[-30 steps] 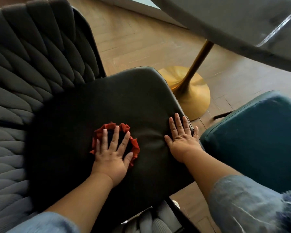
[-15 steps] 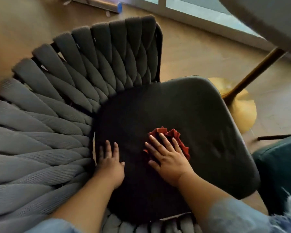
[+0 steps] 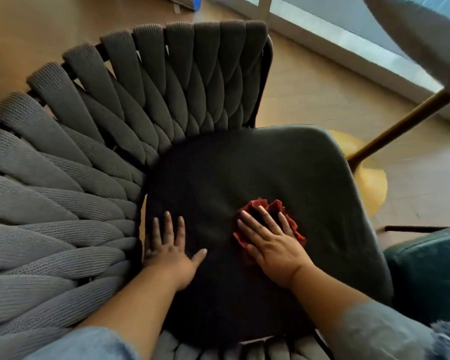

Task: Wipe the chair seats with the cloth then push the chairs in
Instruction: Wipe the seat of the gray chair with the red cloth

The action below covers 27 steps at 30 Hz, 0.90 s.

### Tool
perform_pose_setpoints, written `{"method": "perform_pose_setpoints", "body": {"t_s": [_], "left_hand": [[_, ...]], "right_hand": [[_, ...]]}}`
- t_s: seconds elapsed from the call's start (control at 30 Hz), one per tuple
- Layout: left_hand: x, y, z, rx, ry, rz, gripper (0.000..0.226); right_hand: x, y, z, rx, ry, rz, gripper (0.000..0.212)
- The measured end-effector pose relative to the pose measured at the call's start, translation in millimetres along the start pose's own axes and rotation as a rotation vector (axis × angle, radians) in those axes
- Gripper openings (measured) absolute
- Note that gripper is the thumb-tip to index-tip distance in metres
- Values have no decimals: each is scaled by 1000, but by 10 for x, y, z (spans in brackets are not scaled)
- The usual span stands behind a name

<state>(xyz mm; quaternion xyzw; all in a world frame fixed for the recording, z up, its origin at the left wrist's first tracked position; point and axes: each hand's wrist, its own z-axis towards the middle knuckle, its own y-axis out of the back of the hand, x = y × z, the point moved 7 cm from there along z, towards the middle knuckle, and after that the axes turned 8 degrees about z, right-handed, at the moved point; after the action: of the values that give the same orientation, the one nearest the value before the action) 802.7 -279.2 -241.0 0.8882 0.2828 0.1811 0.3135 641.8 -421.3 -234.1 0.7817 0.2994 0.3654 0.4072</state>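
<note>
A dark grey chair with a woven rope backrest (image 3: 166,87) fills the view, its dark cushion seat (image 3: 270,167) in the middle. A crumpled red cloth (image 3: 276,206) lies on the seat, right of centre. My right hand (image 3: 273,242) presses down on the cloth with fingers spread, hiding most of it. My left hand (image 3: 170,245) rests flat on the seat's left side next to the backrest and holds nothing.
A second chair's teal seat (image 3: 431,268) is close at the lower right. The table's edge (image 3: 421,35) shows at the upper right, with its gold stem (image 3: 400,126) and round base (image 3: 369,188) just beyond the seat. Wooden floor and a window sill lie behind.
One second ago my left hand pressed the cloth and my right held the seat's edge. The cloth is now under my right hand, and my left lies by the backrest. The view swung left.
</note>
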Motion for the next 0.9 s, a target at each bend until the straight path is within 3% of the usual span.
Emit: {"method": "perform_pose_setpoints", "body": {"t_s": [0.13, 0.33, 0.53, 0.6, 0.7, 0.77, 0.9], "left_hand": [[-20, -29, 40, 15, 21, 14, 91], [-18, -27, 26, 22, 37, 23, 94], [-36, -9, 14, 40, 56, 19, 93], [-38, -6, 6, 41, 51, 25, 93], [-41, 12, -9, 39, 33, 18, 95], [-30, 20, -24, 37, 27, 16, 95], [-40, 6, 2, 26, 28, 8, 96]], "right_hand": [[-301, 123, 175, -109, -299, 84, 54], [-247, 80, -48, -47, -184, 41, 57], [-721, 202, -26, -181, -589, 202, 57], [-604, 218, 67, -178, -543, 218, 57], [-345, 146, -91, -98, -302, 163, 57], [-405, 78, -299, -42, -273, 105, 56], [-915, 173, -440, -167, -632, 209, 55]]}}
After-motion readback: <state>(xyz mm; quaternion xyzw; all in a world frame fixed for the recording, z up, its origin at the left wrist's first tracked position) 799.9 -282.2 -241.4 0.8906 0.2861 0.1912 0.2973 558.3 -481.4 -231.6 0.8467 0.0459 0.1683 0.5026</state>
